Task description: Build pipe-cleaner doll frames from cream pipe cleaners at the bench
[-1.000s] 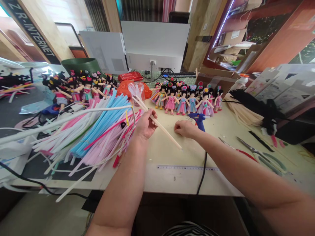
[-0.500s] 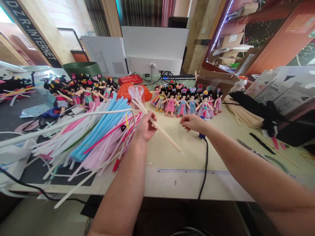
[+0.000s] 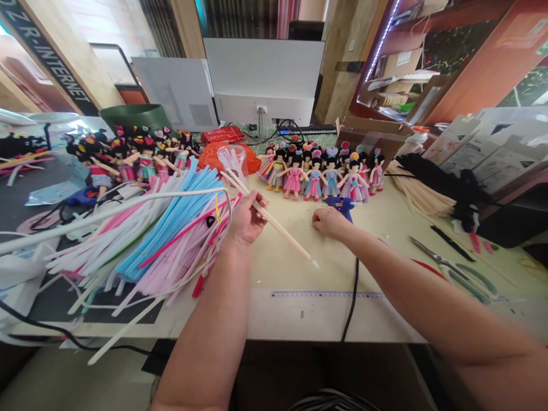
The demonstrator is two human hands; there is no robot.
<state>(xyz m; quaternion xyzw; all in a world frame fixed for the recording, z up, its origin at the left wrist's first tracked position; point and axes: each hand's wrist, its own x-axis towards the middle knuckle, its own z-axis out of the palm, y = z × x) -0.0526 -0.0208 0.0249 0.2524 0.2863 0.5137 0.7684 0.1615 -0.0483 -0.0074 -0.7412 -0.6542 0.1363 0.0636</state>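
My left hand [image 3: 246, 220] is closed round a few long cream-coloured pipe-cleaner sticks [image 3: 278, 228] that slant from upper left down to the right over the table. My right hand [image 3: 329, 221] rests on the tabletop with its fingers curled, right in front of a blue glue gun [image 3: 342, 205]; I cannot make out anything in it. A big fan of blue, pink and white pipe cleaners [image 3: 162, 234] lies just left of my left hand.
A row of small dolls in pink and blue dresses [image 3: 321, 171] stands behind the hands, more dolls [image 3: 128, 151] at back left. A clear cup [image 3: 232, 160], a ruler [image 3: 327, 294], scissors [image 3: 445, 264], the gun's black cord [image 3: 353, 297], a monitor [image 3: 263, 80].
My right hand, lifted near the dolls half a second ago, has come back down onto the table by the glue gun. The left hand keeps holding the sticks almost unmoved.
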